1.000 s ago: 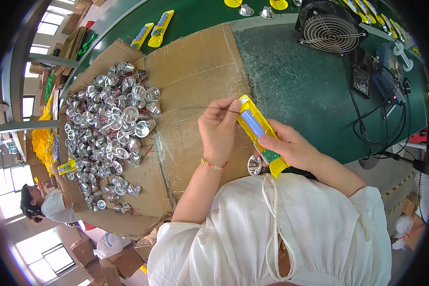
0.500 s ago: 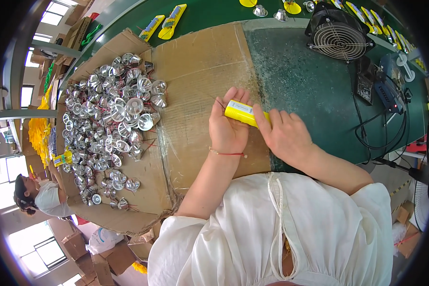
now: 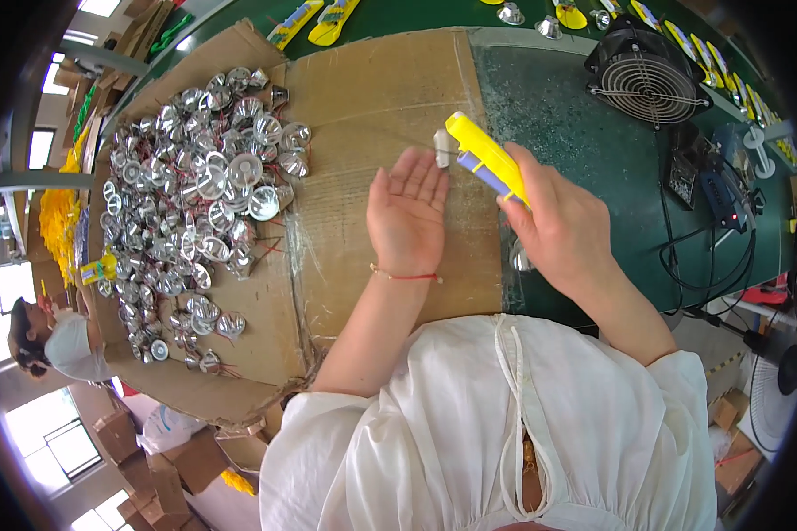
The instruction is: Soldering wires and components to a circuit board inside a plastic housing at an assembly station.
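My right hand (image 3: 562,217) grips a yellow plastic housing (image 3: 487,150) by its near end, fingers wrapped round it. A purple-blue cylindrical cell (image 3: 489,177) shows along the housing's underside. At its far end a small whitish piece (image 3: 442,148) hangs by a thin dark wire, just off my left fingertips. My left hand (image 3: 407,208) lies palm up beside it, fingers stretched out and holding nothing. Under my right hand a silver reflector cup (image 3: 520,257) is partly hidden. Many more reflector cups (image 3: 212,181) with red wires fill the cardboard box (image 3: 248,389) on the left.
A flattened cardboard sheet (image 3: 381,88) covers the middle of the green bench. At the back right stands a black fan with a wire guard (image 3: 651,88), near a blue device (image 3: 720,196) with cables. Yellow housings (image 3: 335,22) line the far edge. A person (image 3: 66,341) works at far left.
My left hand has let go of the yellow housing and drawn slightly left. My right hand has lifted and tilted it, exposing the cell and the hanging whitish piece. The whole view has shifted slightly.
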The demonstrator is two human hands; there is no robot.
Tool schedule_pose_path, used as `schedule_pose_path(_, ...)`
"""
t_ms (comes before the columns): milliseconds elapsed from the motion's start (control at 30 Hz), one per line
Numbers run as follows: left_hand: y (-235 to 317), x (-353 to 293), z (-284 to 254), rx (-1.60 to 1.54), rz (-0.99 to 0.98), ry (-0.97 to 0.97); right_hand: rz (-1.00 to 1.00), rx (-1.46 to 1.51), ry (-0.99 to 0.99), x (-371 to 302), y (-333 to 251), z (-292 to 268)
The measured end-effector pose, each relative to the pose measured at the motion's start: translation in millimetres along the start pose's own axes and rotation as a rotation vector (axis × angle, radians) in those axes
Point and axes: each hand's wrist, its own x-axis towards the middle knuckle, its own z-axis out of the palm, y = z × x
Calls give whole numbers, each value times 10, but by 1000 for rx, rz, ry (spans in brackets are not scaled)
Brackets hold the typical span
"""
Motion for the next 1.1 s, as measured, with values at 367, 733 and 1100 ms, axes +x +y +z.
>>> schedule_pose_path(367, 73, -16, -51, 139, 83, -19, 268, 346, -317, -40, 242, 14)
schedule_pose_path(733, -57, -257, 60, 356, 145, -235, 508, 1547, -459, -306, 186, 57)
schedule_pose_path(1100, -112, -386, 133, 461, 22, -443, 534, 1599, -481, -349, 149, 33)
